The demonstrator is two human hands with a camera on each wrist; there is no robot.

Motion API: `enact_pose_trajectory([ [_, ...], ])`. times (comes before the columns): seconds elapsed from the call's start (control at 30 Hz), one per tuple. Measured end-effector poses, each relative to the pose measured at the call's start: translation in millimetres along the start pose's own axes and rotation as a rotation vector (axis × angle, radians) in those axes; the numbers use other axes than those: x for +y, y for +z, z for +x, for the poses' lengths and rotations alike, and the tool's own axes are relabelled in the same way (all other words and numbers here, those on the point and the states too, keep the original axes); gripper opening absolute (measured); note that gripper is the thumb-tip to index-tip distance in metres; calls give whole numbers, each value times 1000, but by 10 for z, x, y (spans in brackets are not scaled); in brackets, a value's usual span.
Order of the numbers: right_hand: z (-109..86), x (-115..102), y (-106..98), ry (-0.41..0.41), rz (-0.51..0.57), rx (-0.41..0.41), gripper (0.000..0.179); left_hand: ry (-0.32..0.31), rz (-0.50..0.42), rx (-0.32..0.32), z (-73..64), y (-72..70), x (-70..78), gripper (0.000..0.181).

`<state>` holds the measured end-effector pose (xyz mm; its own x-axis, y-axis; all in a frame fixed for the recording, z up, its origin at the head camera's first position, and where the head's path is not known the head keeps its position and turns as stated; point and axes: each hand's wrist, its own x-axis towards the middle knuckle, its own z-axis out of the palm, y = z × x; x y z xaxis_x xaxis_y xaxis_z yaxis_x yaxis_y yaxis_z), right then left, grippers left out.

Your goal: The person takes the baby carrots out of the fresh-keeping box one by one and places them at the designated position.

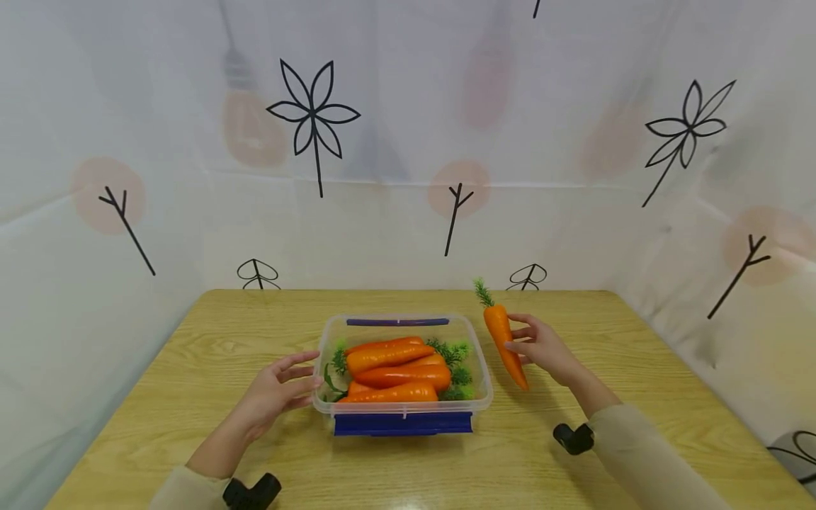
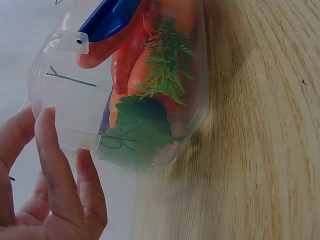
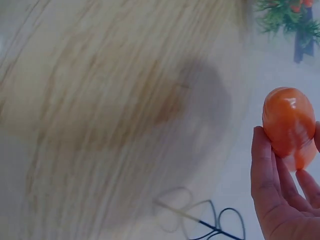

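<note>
My right hand (image 1: 542,348) pinches an orange carrot (image 1: 499,333) between thumb and fingers, to the right of a clear plastic container (image 1: 403,409). The carrot is held upright, slightly tilted, its green top at the upper end; in the right wrist view the carrot (image 3: 288,120) shows end-on. Several more carrots (image 1: 395,375) with green leaves lie in the container, which has no lid on top. Beside its left wall is my left hand (image 1: 275,393), fingers extended. The left wrist view shows those fingertips (image 2: 46,117) at the container's rim, thumb hardly visible.
The container stands on a light wood-grain table (image 1: 229,340), its blue front latch (image 1: 403,423) hanging down. A white patterned cloth (image 1: 382,234) rises behind the table and along both sides.
</note>
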<state>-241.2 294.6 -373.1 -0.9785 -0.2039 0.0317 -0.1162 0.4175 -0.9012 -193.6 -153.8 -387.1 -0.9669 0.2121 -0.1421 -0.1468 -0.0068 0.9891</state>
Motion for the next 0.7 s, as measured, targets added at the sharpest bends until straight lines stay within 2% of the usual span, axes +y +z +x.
enact_pose_trajectory([
  [0.27, 86, 174, 28, 76, 10, 23, 60, -1, 7, 10, -4, 0, 2, 62],
  [0.5, 138, 257, 39, 164, -72, 39, 61, -4, 11, 11, -2, 5, -2, 63],
  [0.7, 177, 282, 33, 184, -131, 35, 64, -1, 13, 4, -12, 7, 11, 63],
])
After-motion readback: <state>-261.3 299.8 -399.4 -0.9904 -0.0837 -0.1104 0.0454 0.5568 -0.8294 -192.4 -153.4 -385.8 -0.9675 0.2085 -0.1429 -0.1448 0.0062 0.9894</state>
